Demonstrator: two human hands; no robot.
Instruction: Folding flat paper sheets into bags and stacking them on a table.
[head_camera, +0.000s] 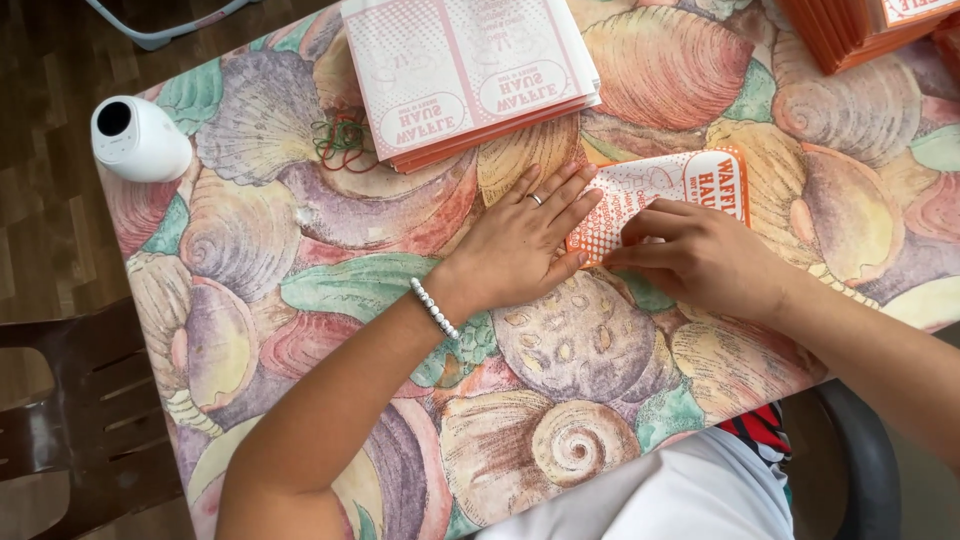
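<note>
A flat orange-and-white paper sheet (690, 180) lies on the seashell-patterned tablecloth (300, 260). My left hand (520, 245), with a ring and a white bead bracelet, rests flat with fingers spread on the cloth and touches the sheet's left corner. My right hand (700, 255) presses its fingers down on the sheet's lower edge, covering part of it.
A stack of flat pink-and-white paper sheets (465, 70) lies at the top middle, with loose rubber bands (340, 140) to its left. A small white device (138, 138) sits at the table's left corner. An orange stack (850, 30) is at the top right. A dark chair (70, 400) stands at the left.
</note>
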